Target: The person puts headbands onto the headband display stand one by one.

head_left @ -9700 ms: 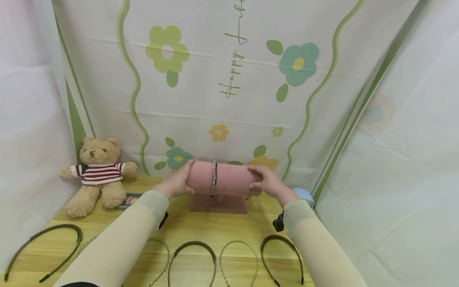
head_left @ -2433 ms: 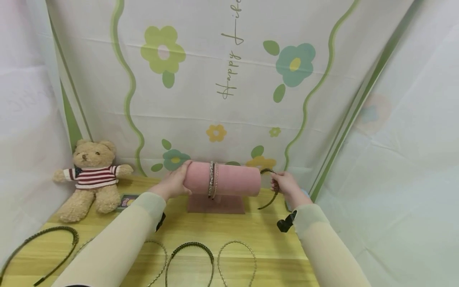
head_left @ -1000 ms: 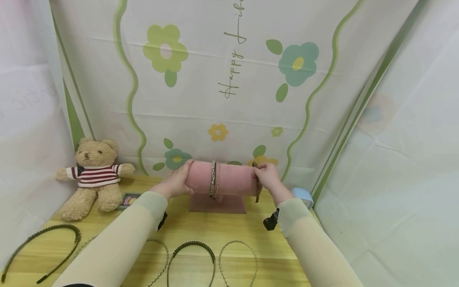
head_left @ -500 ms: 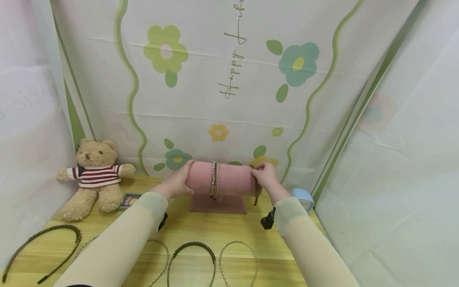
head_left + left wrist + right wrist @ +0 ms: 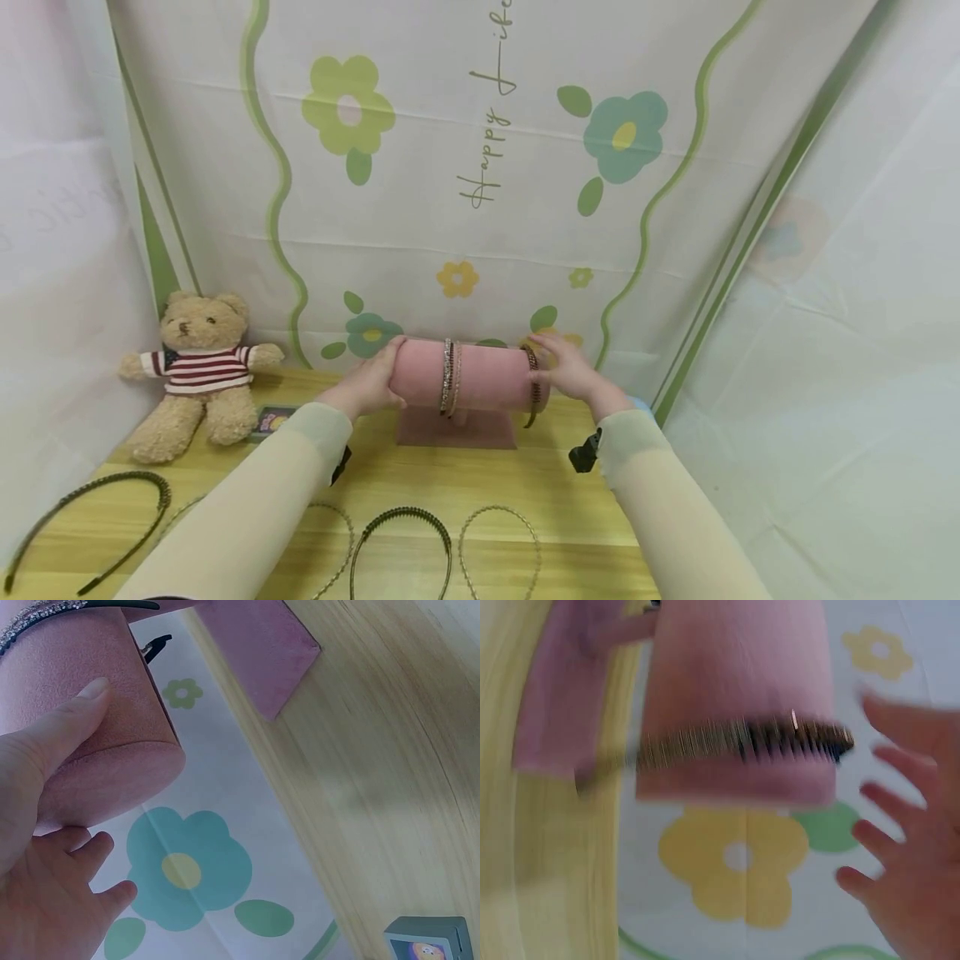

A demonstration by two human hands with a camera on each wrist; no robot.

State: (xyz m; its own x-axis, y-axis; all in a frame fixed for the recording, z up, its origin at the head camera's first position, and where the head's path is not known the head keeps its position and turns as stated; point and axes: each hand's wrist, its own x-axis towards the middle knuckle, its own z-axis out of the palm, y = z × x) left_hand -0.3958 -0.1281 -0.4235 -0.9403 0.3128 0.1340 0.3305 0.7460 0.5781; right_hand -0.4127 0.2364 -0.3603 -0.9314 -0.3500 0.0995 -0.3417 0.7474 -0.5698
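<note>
Already, glittery thin headbands (image 5: 447, 379) and one dark toothed headband (image 5: 690, 744) sit on the pink velvety roll (image 5: 491, 377), gripped by the left hand (image 5: 367, 386); the right hand (image 5: 572, 372) is released; other headbands (image 5: 405, 510) still lie on the wooden counter (image 5: 585, 525).

seven-plus headbands (image 5: 705, 742), one stand (image 5: 491, 379), two hands (image 5: 367, 383)

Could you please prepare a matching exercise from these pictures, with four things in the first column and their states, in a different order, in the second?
Column one
1. left hand
2. right hand
3. pink roll
4. teddy bear

Column two
A. supported above a pink base
B. sits dressed in red and white stripes
C. grips one end of the roll
D. fingers spread, near a toothed headband

Right pairs: 1-C, 2-D, 3-A, 4-B
</note>
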